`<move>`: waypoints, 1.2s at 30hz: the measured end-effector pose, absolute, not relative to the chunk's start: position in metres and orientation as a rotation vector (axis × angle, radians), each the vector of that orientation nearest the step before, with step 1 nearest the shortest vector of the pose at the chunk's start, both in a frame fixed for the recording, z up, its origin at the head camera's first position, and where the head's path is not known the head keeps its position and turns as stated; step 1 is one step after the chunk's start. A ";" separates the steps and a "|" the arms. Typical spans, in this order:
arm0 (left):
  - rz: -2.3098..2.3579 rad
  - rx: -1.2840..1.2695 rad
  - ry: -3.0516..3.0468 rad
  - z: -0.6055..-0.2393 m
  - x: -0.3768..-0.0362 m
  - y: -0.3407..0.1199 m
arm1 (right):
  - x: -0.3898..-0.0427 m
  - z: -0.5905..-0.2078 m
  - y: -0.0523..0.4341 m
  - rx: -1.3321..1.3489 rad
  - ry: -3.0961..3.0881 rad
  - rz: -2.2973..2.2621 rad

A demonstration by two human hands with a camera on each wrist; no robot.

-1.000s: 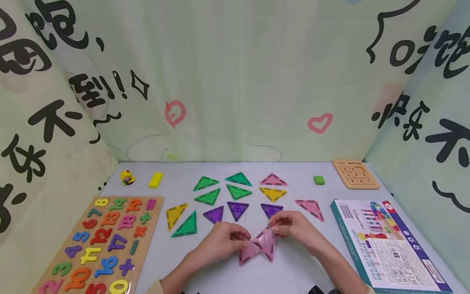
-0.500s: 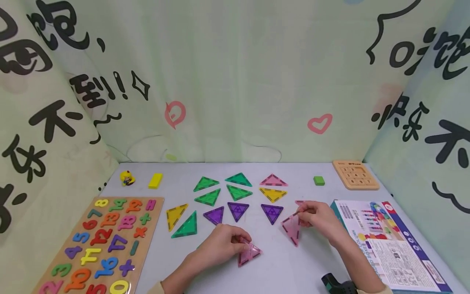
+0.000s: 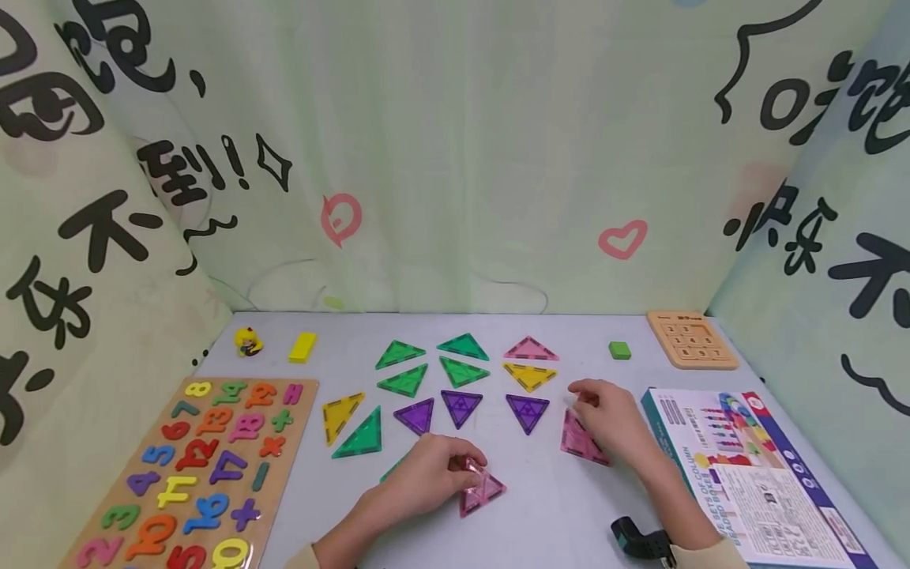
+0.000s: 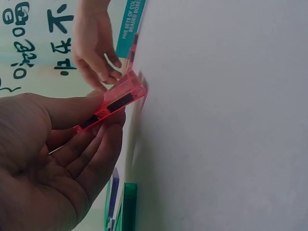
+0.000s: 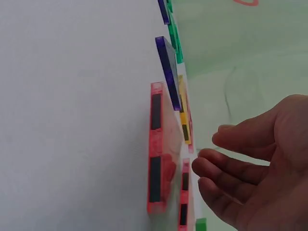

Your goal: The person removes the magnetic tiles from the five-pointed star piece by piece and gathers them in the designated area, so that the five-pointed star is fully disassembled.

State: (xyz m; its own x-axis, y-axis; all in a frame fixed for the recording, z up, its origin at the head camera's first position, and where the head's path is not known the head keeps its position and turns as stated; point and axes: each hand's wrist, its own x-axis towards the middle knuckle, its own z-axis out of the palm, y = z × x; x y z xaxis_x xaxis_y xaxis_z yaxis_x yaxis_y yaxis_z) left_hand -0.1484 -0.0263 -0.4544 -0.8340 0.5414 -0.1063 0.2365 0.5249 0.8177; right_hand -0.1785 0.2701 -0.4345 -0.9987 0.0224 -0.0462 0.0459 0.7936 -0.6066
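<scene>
My left hand (image 3: 465,466) pinches a pink triangle tile (image 3: 483,491) between thumb and fingers, one edge tipped up off the grey table (image 3: 540,521); the left wrist view shows the same tile (image 4: 113,103) in that pinch. A second pink triangle tile (image 3: 579,438) lies flat to the right. My right hand (image 3: 579,399) hovers just over it with relaxed fingers and holds nothing. In the right wrist view this tile (image 5: 156,149) lies on the table beside the open hand (image 5: 226,163). A green tile (image 3: 389,472) peeks out from under my left hand.
Green, purple, yellow and pink triangle tiles (image 3: 462,407) lie in rows behind the hands. A number puzzle board (image 3: 192,466) is at the left, a printed box (image 3: 753,474) at the right. A wooden tile puzzle (image 3: 691,340), green block (image 3: 620,350), yellow block (image 3: 302,348) and small toy (image 3: 247,342) sit at the back.
The two pink tiles were joined between both hands. My right hand pulled one away to the right, laid it flat and let go. My left hand stayed put with its tile.
</scene>
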 end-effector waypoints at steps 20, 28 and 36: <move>1.358 0.618 2.387 -0.456 -0.149 -0.016 | -0.139 -0.444 0.211 -0.469 2.287 -1.279; 1.341 0.538 2.477 -0.453 -0.157 -0.030 | -0.138 -0.434 0.228 -0.158 2.571 -1.101; 1.266 0.546 2.555 -0.449 -0.164 -0.045 | -0.138 -0.427 0.230 0.009 2.746 -0.894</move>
